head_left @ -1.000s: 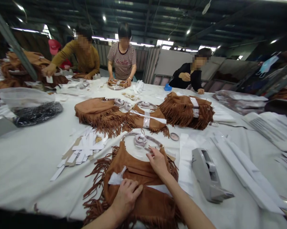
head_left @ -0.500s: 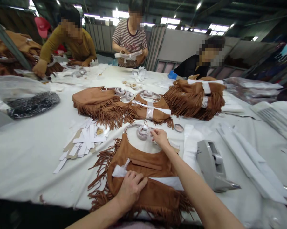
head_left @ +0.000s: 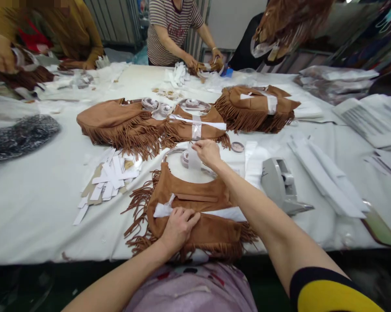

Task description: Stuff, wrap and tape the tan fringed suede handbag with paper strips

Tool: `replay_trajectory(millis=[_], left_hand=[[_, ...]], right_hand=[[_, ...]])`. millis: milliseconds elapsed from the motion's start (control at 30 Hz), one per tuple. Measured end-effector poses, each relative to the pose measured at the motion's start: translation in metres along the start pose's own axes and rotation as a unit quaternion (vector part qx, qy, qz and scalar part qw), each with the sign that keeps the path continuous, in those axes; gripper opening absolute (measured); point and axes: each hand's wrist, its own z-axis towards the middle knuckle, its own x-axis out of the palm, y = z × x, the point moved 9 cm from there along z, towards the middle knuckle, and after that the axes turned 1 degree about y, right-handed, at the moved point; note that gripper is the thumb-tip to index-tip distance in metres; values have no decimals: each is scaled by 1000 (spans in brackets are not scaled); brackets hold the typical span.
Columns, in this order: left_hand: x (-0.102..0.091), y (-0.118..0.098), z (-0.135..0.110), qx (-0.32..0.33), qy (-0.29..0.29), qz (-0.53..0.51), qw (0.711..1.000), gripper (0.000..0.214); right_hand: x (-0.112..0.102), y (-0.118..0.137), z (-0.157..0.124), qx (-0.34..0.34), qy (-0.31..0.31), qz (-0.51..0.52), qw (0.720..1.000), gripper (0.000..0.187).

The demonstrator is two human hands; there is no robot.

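A brown suede bag (head_left: 195, 187) with long fringe lies before me, a white paper strip (head_left: 226, 213) across its front and white wrapping (head_left: 163, 209) at its left end. My left hand (head_left: 181, 223) rests on the bag, fingers spread over the suede. Beyond the bag's top edge, my right hand (head_left: 208, 152) is closed in a pinch on a piece of clear tape (head_left: 194, 158). The tape hangs in front of a wrapped, coiled strap (head_left: 184, 159), partly covering it. Whether the tape touches the strap, I cannot tell.
A grey tape dispenser (head_left: 280, 182) stands right of the bag. Paper strips (head_left: 112, 177) are piled at left. Other fringed bags (head_left: 114, 119) lie ahead, near a tape roll (head_left: 237, 147). Long white strips (head_left: 325, 175) lie at right. Co-workers (head_left: 172, 37) stand across the table (head_left: 29, 208).
My view has tilted down. The right hand has moved slightly left with the tape over the coiled strap; my left stays put. Across the table, the striped-shirt person's hands are lower; a fringed bag is raised at right.
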Motion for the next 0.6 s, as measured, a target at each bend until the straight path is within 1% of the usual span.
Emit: replay_trajectory(millis=[33,67,100,133,167,233,267,300,367,433,533,600], left_hand=[[0,0,0,0,0,-1,1000,38],[-1,0,0,0,1,0,1000,38],[-1,-1,-1,2,0,2,1000,39],[-1,-2,-1,4,0,6,1000,39],[-2,-3,-1,4,-1,11,1000,38],[-3,-4,-2,1,-4,23,1000,32],[-3,-4,-3,-2,-8,28,1000,27],[-3,-4,-3,-3,-11,31,999,24],[-3,-5,-4,-3,-19,34,999,20],[-2,-7,-5,2,-27,32,999,20],[-4,-6,-7,-3,-59,0,998,20],[-10,-1,-9,-27,-105,-38,993,19]], right_hand=[[-8,9,-21,-24,-10,9,1000,31],[-15,20,-47,-62,-28,24,997,31],[-19,30,-77,-102,-45,45,993,31],[-19,36,-110,-128,-52,59,989,31],[-16,39,-143,-145,-63,57,986,30],[1,40,-202,-192,-72,69,976,27],[11,35,-225,-203,-77,79,973,25],[21,29,-243,-208,-84,82,971,24],[37,19,-263,-231,-98,78,965,23],[45,13,-269,-253,-112,66,959,24],[46,10,-267,-269,-120,53,954,24],[44,11,-266,-276,-123,48,952,23]])
